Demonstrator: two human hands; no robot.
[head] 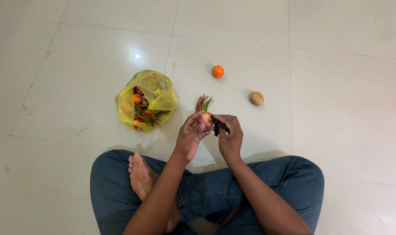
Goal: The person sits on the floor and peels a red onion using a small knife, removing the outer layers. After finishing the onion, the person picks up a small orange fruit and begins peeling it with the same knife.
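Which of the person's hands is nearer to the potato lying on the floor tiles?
Right. The right hand, holding a dark tool, sits below and just left of the potato. The left hand, holding the onion, is farther left.

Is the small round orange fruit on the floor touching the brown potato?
Apart. The head view shows bare white tile between the orange fruit and the potato.

The floor (337,109) is glossy, smooth pale tile with thin grout lines and a bright spot of reflected light. The bag (156,93) is thin, crinkled, translucent yellow plastic with a slight sheen, and the jeans (289,178) are matt blue denim. The onion (205,118) has shiny, papery skin; the orange (218,71) looks smooth and the potato (257,98) dull.
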